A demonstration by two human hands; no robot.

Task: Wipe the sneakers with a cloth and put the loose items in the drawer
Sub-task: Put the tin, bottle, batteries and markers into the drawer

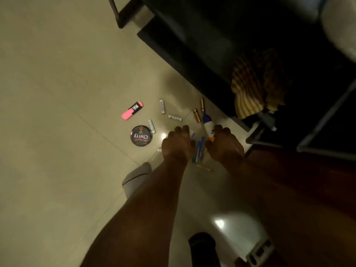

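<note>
A person's two hands reach down to a scatter of small items on a pale tiled floor (57, 93), seen from the head camera in dim light. The left hand (178, 144) has its fingers curled downward over the pile; whether it holds anything cannot be told. The right hand (224, 145), also curled, sits just right of a cluster of blue and green pens (199, 149) and touches an orange-tipped piece, its grip unclear. Taking the round Cherry polish tin (141, 135) as landmark: one pink highlighter (132, 110) lies above it, three white batteries (151, 126) lie just right and up-right of it, two gold batteries (196, 115) lie farther right, and one white glue bottle with a blue cap (208, 124) lies beyond those, beside the right hand. One yellowish pen (204, 167) lies below the hands. A striped yellow cloth (250, 87) sits on a dark, black-framed unit (192, 45) well right of the tin. A pale sneaker toe (135, 177) shows below the tin. Bare floor stretches left of the tin; the unit's edge bounds the items at right.
</note>
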